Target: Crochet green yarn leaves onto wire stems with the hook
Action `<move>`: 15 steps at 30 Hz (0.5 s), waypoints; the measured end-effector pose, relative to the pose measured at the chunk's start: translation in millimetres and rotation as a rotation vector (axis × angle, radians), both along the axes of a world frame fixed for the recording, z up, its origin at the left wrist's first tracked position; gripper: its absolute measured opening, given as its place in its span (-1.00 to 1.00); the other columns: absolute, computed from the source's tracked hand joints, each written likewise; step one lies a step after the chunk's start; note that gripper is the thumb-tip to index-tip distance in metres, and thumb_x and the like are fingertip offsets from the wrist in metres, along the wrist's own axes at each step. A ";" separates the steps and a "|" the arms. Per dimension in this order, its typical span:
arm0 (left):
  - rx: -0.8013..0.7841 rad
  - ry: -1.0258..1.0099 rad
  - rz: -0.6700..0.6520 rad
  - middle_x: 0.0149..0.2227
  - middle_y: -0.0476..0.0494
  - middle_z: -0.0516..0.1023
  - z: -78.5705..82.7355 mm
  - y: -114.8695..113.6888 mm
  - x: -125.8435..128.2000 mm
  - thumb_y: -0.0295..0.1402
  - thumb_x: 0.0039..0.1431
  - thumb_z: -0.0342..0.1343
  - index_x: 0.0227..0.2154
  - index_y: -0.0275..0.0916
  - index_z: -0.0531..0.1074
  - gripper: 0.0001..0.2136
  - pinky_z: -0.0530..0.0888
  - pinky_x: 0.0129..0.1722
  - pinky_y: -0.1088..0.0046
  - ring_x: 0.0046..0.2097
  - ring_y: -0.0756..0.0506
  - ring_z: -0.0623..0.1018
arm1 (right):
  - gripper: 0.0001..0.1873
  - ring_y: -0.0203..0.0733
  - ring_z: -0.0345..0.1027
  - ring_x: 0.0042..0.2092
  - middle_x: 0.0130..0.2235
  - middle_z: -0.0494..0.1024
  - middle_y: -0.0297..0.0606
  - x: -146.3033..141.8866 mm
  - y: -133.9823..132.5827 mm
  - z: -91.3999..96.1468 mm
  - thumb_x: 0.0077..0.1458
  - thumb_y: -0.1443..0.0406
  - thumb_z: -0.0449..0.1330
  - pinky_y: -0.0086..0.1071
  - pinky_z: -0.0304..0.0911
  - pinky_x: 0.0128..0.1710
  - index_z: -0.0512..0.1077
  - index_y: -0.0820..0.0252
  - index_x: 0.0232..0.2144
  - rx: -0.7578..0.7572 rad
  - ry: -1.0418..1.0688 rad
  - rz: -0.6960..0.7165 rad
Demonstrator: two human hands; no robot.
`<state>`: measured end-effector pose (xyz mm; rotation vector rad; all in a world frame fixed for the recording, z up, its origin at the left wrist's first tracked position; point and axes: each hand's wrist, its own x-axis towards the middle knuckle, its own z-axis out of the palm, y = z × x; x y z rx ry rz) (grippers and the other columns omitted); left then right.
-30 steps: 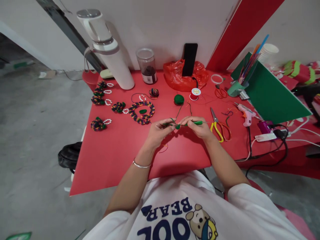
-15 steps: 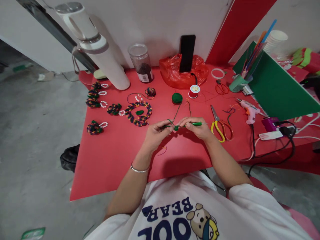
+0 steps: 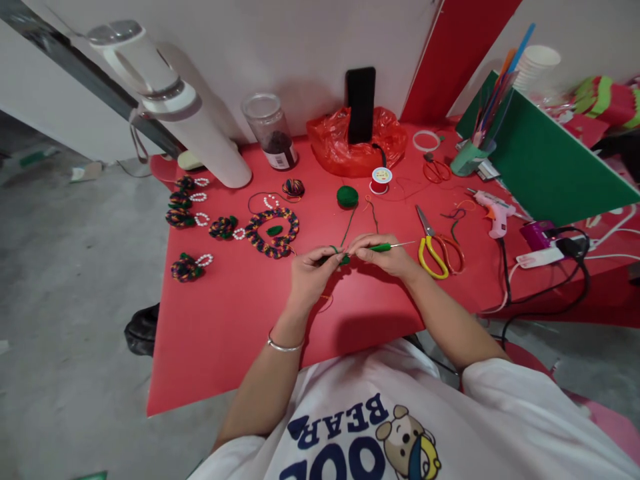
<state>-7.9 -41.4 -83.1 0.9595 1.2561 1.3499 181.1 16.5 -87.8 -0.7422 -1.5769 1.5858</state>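
Over the red table point(image 3: 225, 320) my left hand point(image 3: 311, 275) pinches a small green crochet piece point(image 3: 344, 259) and its green yarn strand. My right hand point(image 3: 385, 257) is closed on a green-handled crochet hook point(image 3: 387, 247), whose metal end sticks out to the right. The two hands meet at the green piece. The strand runs up to a green yarn ball point(image 3: 347, 196) farther back on the table.
Yellow-handled scissors point(image 3: 431, 250) lie right of my right hand. Multicoloured crochet flowers with pearl loops point(image 3: 187, 267) and a crochet ring point(image 3: 273, 230) sit to the left. At the back stand a white jug point(image 3: 170, 100), a jar point(image 3: 270, 130), a red bag point(image 3: 357, 143) and a phone point(image 3: 360, 103). A glue gun point(image 3: 493, 210) and cables lie right.
The view has swung a little, so everything sits slightly lower and left. Both hands stay together on the green piece and hook, with only small finger motion.
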 end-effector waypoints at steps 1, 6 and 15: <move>0.034 0.038 0.034 -0.46 -0.10 0.62 -1.0 0.1 0.7 -0.28 -0.07 0.45 -0.48 -0.21 0.66 -0.86 0.45 -0.47 0.47 -0.46 -0.01 0.50 | -0.67 -0.19 0.56 -0.21 -0.24 0.67 -0.24 -1.5 -0.4 -2.8 0.05 0.04 0.43 -0.30 0.45 -0.14 0.64 0.13 -0.24 -0.075 0.022 -0.010; 0.117 0.136 0.185 -0.42 -0.10 0.63 -2.5 -1.0 7.3 -0.33 -0.02 0.42 -0.49 -0.19 0.65 -0.92 0.49 -0.40 0.46 -0.39 -0.04 0.56 | -0.30 -0.33 0.43 -0.47 -0.38 0.56 -0.43 -17.6 -6.4 -18.6 -0.31 0.09 0.60 -0.47 0.33 -0.52 0.49 0.10 -0.09 -0.479 0.198 -0.012; -0.032 -0.137 0.198 -0.58 -0.01 0.53 -7.0 5.1 8.8 -0.28 -0.18 0.48 -0.44 -0.24 0.65 -0.78 0.24 -0.65 0.60 -0.59 0.08 0.40 | -0.55 -0.37 0.38 -0.51 -0.43 0.59 -0.38 -28.4 -10.7 -19.3 -0.24 0.19 0.57 -0.48 0.29 -0.55 0.52 0.21 -0.31 -0.483 0.195 -0.149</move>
